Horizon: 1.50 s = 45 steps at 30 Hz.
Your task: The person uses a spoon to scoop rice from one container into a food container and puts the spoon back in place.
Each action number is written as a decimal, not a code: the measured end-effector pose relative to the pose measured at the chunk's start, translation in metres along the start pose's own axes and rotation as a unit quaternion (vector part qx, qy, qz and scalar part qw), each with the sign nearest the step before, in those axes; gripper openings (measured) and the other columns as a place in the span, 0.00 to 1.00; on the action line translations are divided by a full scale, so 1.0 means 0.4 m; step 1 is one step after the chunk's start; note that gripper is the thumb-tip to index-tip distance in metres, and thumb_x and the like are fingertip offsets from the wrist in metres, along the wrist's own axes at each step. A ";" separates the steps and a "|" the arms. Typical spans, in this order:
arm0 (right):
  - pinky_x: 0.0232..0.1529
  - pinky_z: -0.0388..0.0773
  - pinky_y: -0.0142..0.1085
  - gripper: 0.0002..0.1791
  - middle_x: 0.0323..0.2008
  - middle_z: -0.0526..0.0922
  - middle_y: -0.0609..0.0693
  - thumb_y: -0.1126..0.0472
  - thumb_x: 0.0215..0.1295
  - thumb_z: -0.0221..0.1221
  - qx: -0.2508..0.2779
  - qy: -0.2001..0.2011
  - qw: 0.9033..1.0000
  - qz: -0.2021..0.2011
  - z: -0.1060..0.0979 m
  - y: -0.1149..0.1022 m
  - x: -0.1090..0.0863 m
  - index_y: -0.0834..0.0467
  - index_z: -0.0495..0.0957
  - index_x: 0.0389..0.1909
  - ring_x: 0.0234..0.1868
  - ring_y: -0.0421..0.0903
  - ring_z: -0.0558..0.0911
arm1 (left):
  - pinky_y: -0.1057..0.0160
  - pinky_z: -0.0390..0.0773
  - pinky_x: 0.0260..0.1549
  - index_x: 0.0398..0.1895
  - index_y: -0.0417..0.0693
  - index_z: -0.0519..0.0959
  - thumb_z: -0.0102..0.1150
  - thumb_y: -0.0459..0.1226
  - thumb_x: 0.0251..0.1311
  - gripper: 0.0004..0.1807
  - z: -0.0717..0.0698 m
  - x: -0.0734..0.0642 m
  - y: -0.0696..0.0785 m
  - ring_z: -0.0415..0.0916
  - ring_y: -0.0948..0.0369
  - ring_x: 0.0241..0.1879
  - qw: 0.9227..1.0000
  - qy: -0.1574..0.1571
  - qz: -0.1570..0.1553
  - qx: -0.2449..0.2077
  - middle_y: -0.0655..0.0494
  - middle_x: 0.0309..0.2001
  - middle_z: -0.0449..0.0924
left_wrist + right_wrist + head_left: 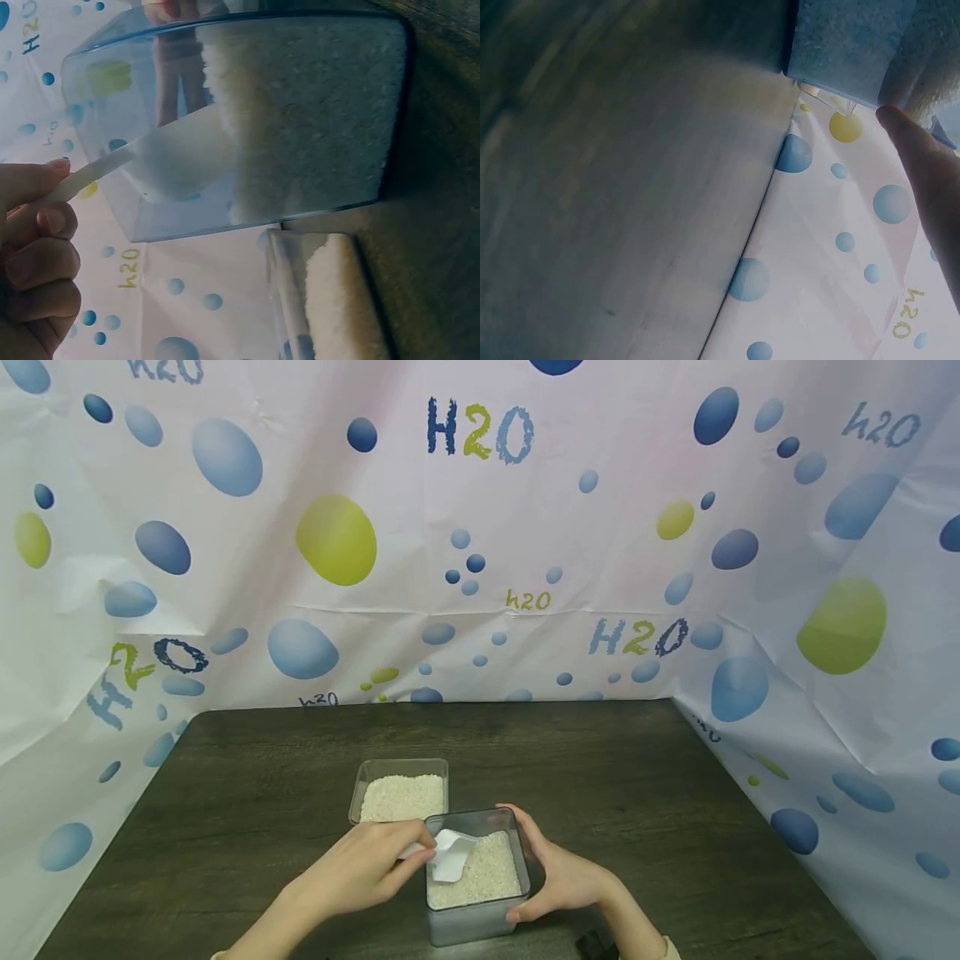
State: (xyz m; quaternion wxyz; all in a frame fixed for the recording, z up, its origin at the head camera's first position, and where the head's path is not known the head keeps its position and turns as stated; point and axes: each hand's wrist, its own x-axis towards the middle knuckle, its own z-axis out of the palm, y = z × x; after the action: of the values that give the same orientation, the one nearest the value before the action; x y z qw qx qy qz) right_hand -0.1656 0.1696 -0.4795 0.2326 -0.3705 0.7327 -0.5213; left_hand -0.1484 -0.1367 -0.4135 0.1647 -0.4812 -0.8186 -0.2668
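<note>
My left hand (375, 860) pinches the handle of a white scoop (452, 858) between thumb and fingers. The scoop's bowl reaches inside a tall clear container (474, 925) at the front of the table, its tip against the white rice (493, 864). In the left wrist view the rice (315, 112) fills roughly the lower half of that container, and the scoop (180, 157) shows through the wall. My right hand (558, 877) grips the container's right side, thumb near the front corner and fingers at the back.
A lower clear container (401, 767) with rice (405, 797) stands just behind and left of the tall one. A small black object (596, 945) lies by my right wrist. The dark wooden table (600, 760) meets a white curtain (480, 652) printed with dots.
</note>
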 end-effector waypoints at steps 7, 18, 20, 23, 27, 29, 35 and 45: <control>0.65 0.54 0.64 0.63 0.75 0.30 0.66 0.53 0.58 0.69 0.001 0.001 1.000 -0.004 0.000 0.000 -0.001 0.42 0.27 0.75 0.74 0.69 0.39 | 0.76 0.67 0.22 0.40 0.48 0.77 0.56 0.36 0.69 0.03 0.017 -0.001 0.003 0.58 0.77 0.22 0.995 -0.049 -0.068 -0.045 0.59 0.33 0.83; 0.65 0.53 0.66 0.63 0.75 0.35 0.64 0.54 0.58 0.69 0.005 -0.001 1.000 -0.020 0.000 0.001 -0.002 0.44 0.27 0.76 0.74 0.67 0.42 | 0.64 0.79 0.30 0.41 0.45 0.78 0.50 0.42 0.73 0.11 0.033 0.008 0.023 0.79 0.64 0.31 0.961 -0.079 -0.220 -0.151 0.55 0.36 0.83; 0.64 0.51 0.67 0.63 0.75 0.33 0.65 0.54 0.58 0.69 0.005 -0.001 1.000 -0.019 0.000 0.000 -0.001 0.45 0.27 0.76 0.74 0.69 0.39 | 0.67 0.76 0.25 0.42 0.44 0.78 0.50 0.43 0.73 0.12 0.038 0.007 0.022 0.74 0.67 0.24 0.945 -0.079 -0.254 -0.190 0.57 0.31 0.80; 0.64 0.50 0.69 0.63 0.75 0.32 0.66 0.54 0.58 0.70 0.004 -0.001 1.000 -0.019 0.000 0.001 0.000 0.45 0.27 0.76 0.73 0.70 0.37 | 0.70 0.68 0.21 0.42 0.42 0.77 0.50 0.41 0.73 0.11 0.046 0.000 0.020 0.60 0.71 0.19 0.925 -0.065 -0.282 -0.248 0.61 0.26 0.72; 0.64 0.51 0.69 0.63 0.75 0.34 0.66 0.54 0.57 0.70 -0.001 0.000 1.000 -0.020 0.000 0.003 -0.001 0.46 0.27 0.76 0.73 0.70 0.39 | 0.72 0.62 0.18 0.41 0.38 0.78 0.51 0.37 0.72 0.10 0.059 -0.013 0.021 0.58 0.71 0.19 0.898 -0.034 -0.305 -0.315 0.61 0.25 0.69; 0.63 0.52 0.69 0.63 0.74 0.32 0.66 0.53 0.57 0.70 -0.005 0.002 1.000 -0.014 -0.001 0.002 -0.002 0.45 0.27 0.76 0.73 0.70 0.38 | 0.73 0.59 0.16 0.41 0.35 0.77 0.51 0.36 0.71 0.11 0.065 -0.017 0.025 0.57 0.71 0.17 0.880 -0.021 -0.323 -0.348 0.61 0.21 0.66; 0.63 0.54 0.68 0.63 0.74 0.27 0.67 0.51 0.58 0.70 -0.013 0.004 1.000 0.004 -0.003 -0.002 -0.003 0.42 0.27 0.75 0.72 0.72 0.35 | 0.74 0.57 0.17 0.45 0.28 0.74 0.50 0.38 0.72 0.16 0.079 -0.027 0.043 0.55 0.71 0.16 0.827 0.016 -0.368 -0.424 0.62 0.19 0.65; 0.67 0.55 0.60 0.63 0.75 0.35 0.64 0.54 0.57 0.70 -0.001 0.003 1.000 -0.012 -0.001 0.001 0.000 0.45 0.28 0.75 0.73 0.67 0.44 | 0.75 0.56 0.14 0.41 0.25 0.72 0.49 0.31 0.70 0.11 0.130 -0.040 0.084 0.56 0.71 0.15 0.768 0.171 -0.417 -0.455 0.58 0.20 0.66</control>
State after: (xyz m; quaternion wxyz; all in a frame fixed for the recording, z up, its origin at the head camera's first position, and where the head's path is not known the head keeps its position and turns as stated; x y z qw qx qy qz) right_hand -0.1660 0.1700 -0.4796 0.2240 -0.3781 0.7297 -0.5239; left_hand -0.1121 -0.1037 -0.4545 -0.0642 -0.0577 -0.6798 -0.7283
